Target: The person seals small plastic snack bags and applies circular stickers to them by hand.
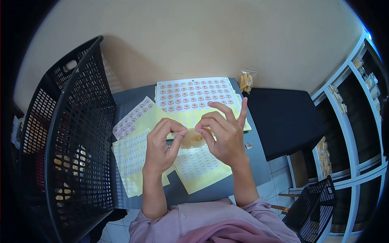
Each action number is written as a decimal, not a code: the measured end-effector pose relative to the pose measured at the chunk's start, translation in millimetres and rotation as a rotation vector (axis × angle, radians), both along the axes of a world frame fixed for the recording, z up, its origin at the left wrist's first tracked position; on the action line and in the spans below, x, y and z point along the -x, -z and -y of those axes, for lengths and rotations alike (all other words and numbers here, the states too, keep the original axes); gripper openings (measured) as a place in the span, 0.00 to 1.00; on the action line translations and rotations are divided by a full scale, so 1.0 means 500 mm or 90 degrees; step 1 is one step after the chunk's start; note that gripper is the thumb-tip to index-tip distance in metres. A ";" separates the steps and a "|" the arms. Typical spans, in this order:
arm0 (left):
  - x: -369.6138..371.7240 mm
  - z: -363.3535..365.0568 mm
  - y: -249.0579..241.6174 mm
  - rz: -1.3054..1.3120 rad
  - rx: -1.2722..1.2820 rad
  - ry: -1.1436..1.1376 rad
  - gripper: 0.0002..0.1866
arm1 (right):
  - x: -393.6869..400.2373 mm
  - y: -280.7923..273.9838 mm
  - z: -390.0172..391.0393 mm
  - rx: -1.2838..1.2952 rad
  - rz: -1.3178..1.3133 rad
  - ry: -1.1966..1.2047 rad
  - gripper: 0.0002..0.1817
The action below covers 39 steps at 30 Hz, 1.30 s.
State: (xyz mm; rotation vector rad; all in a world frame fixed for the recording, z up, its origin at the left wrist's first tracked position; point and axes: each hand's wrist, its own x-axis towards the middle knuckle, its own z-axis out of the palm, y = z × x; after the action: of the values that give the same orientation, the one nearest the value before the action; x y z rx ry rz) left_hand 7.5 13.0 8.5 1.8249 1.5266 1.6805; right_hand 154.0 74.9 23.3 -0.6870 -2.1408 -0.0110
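A small clear plastic bag (193, 139) with yellowish contents hangs in front of me. My left hand (161, 143) pinches its upper left corner between thumb and forefinger. At the upper right corner, my right hand (224, 135) pinches it too, with the other fingers raised. Behind the hands lies a sheet of round logo stickers (193, 97), its lower part bare yellow backing. A second round sticker sheet (135, 117) is to the left. Sheets of small printed labels lie below it (131, 156) and beneath the bag (198, 167). One loose round sticker (248, 145) rests near the table's right edge.
A tall black plastic basket (81, 129) stands at the left. Against the wall leans a packed bag of snack sticks (246, 82). A black-covered surface (279, 121) adjoins the grey table (253, 162). White shelves (350, 97) and another black basket (312, 210) are at the right.
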 end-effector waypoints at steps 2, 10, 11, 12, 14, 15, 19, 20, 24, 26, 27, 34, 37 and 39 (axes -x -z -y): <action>0.006 0.004 0.000 -0.017 0.001 -0.027 0.03 | -0.006 -0.002 -0.006 -0.018 0.011 -0.007 0.05; 0.037 0.017 0.022 0.059 0.000 0.026 0.02 | -0.020 0.000 -0.023 -0.004 0.003 -0.063 0.09; 0.039 0.019 0.026 0.061 0.003 0.027 0.02 | -0.019 0.002 -0.026 0.023 -0.028 -0.092 0.10; 0.040 0.019 0.031 0.152 0.026 0.080 0.02 | -0.020 0.004 -0.028 0.048 -0.059 -0.120 0.10; 0.030 0.015 0.040 0.244 0.051 0.136 0.04 | -0.026 0.012 -0.033 0.088 -0.074 -0.141 0.09; 0.015 0.011 0.043 0.233 0.063 0.152 0.07 | -0.030 0.018 -0.035 0.126 -0.090 -0.166 0.09; -0.010 -0.011 0.106 0.395 0.179 0.190 0.12 | -0.028 0.045 -0.029 0.207 -0.256 -0.183 0.12; -0.005 -0.032 0.147 0.422 0.134 0.207 0.12 | -0.035 0.064 -0.031 0.220 -0.325 -0.146 0.15; 0.018 -0.050 0.219 0.927 0.212 0.480 0.16 | -0.091 0.163 -0.006 0.361 -0.337 0.055 0.16; 0.021 -0.058 0.236 1.060 0.200 0.563 0.15 | -0.108 0.203 0.010 0.365 -0.234 0.088 0.17; 0.020 -0.061 0.243 1.193 0.182 0.640 0.14 | -0.114 0.220 0.016 0.371 -0.131 0.115 0.18; -0.016 -0.072 0.280 1.252 0.252 0.728 0.15 | -0.053 0.288 0.026 0.333 -0.012 0.218 0.25; -0.021 -0.078 0.278 1.234 0.279 0.684 0.15 | -0.053 0.298 0.032 0.367 -0.017 0.246 0.25; -0.026 -0.079 0.275 1.190 0.342 0.535 0.13 | -0.056 0.292 0.036 0.389 -0.035 0.242 0.25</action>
State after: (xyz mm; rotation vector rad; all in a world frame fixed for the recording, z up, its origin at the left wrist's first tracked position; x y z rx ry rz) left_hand 20.3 52.4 -129.1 0.0403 0.1692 1.3018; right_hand 182.0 57.1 -123.0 -1.4195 -1.9276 0.4668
